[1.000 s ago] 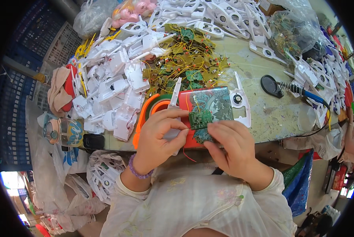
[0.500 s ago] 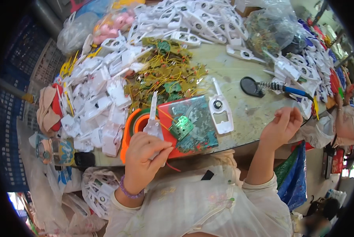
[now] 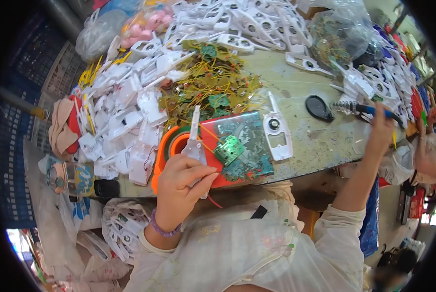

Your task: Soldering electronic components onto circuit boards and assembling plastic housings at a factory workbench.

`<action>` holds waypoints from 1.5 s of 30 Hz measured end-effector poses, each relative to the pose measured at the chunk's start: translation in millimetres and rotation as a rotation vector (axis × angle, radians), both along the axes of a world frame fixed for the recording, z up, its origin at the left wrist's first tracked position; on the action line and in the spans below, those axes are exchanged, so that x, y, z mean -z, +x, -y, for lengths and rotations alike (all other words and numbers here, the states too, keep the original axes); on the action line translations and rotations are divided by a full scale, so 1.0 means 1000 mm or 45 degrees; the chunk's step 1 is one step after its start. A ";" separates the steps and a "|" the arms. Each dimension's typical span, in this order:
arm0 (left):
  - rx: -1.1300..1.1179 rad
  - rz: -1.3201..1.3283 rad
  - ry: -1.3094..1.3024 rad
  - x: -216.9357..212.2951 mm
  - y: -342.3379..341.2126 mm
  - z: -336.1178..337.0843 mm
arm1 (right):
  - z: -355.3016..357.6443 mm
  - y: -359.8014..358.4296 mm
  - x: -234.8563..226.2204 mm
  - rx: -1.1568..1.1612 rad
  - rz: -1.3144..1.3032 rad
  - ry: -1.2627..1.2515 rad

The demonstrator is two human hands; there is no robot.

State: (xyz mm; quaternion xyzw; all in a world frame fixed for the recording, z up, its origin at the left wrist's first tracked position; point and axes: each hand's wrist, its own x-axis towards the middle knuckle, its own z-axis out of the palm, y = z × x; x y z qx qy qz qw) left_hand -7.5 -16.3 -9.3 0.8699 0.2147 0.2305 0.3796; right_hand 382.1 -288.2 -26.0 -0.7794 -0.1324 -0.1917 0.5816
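My left hand (image 3: 184, 182), a purple bead bracelet at its wrist, is closed around a white plastic casing (image 3: 194, 146) with a narrow upright stem. Thumb and forefinger press together at the tip; anything thin between them is too small to tell. A red wire (image 3: 215, 202) trails below. Beside the fingers, a green circuit board (image 3: 229, 150) with yellow wires lies on a red and dark, scuffed pad (image 3: 247, 168). Far to the right, the fingers of my right hand (image 3: 382, 129) close on the blue handle of a soldering iron (image 3: 366, 109), whose coiled guard still points toward a round black stand (image 3: 319, 108).
An orange tape holder (image 3: 158, 168) stands left of the pad, and a white casing half (image 3: 277, 136) lies right of it. Heaped behind are wired circuit boards (image 3: 213, 80), white casings (image 3: 125, 117) and white frames (image 3: 242, 22). A clear jar (image 3: 79, 182) stands at the left edge.
My right hand has reached forward and right, from above the table's front edge to the soldering iron's handle. My left hand keeps the casing in nearly the same place. The view has shifted slightly.
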 end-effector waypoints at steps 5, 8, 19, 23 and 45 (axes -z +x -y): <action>0.048 0.240 0.065 0.002 0.010 -0.002 | 0.052 -0.036 -0.026 0.704 0.890 -0.589; 0.119 0.286 0.250 0.001 0.016 -0.005 | 0.067 -0.092 -0.033 0.980 0.969 -0.693; 0.081 0.187 0.492 -0.001 0.023 0.002 | -0.042 -0.191 -0.002 -1.040 0.848 0.587; 0.073 0.155 0.488 -0.002 0.022 0.004 | -0.055 -0.188 -0.005 -1.364 0.875 0.468; 0.110 0.115 0.520 -0.004 0.022 0.005 | -0.069 -0.198 0.004 -1.360 0.850 0.444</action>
